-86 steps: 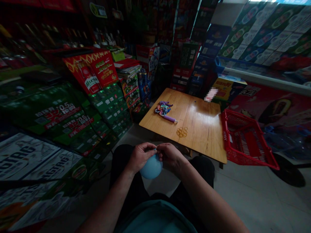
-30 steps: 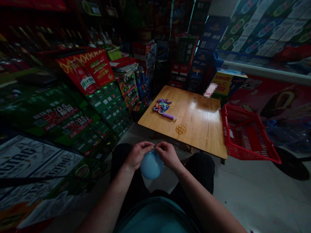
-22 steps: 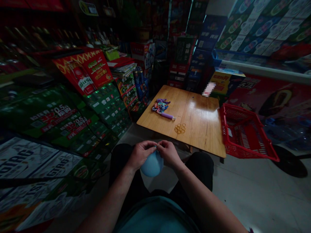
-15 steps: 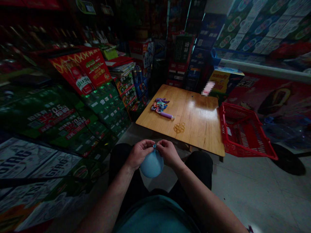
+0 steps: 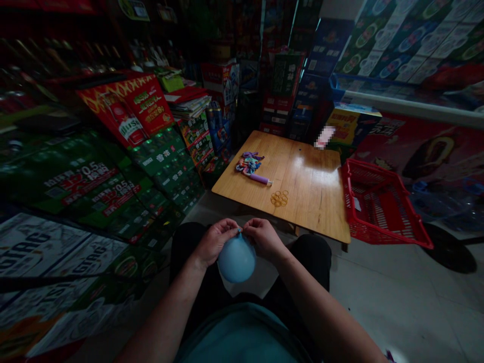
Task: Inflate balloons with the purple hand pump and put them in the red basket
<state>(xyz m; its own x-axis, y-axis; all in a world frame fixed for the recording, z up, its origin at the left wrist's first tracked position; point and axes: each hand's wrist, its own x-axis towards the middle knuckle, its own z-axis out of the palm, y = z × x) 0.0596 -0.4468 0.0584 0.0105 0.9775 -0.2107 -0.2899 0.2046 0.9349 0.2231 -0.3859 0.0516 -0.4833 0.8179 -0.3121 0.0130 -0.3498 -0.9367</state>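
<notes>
Between my knees hangs an inflated light-blue balloon [image 5: 237, 259], its neck pointing up. My left hand [image 5: 218, 241] pinches the neck from the left, thumb and fingertips closed on it. From the other side my right hand [image 5: 263, 237] grips the same neck, its fingertips almost meeting those of the left. The small rolled lip of the neck shows between the fingers. Beyond my hands, on the wooden table [image 5: 302, 186], lie several yellow rubber bands [image 5: 279, 198], a purple hand pump [image 5: 260, 179] and a pile of uninflated coloured balloons [image 5: 248, 162].
A red plastic basket [image 5: 385, 201] stands right of the table. Green beer cartons [image 5: 162, 171] are stacked along the left, with white cartons [image 5: 34, 247] nearer me. A yellow and blue box [image 5: 346, 123] sits behind the table. My dark-trousered knees flank the balloon.
The balloon's neck has sunk lower between my fingers and its lip shows less. The balloon body sits slightly lower and looks a little wider. Both hands still hold the neck.
</notes>
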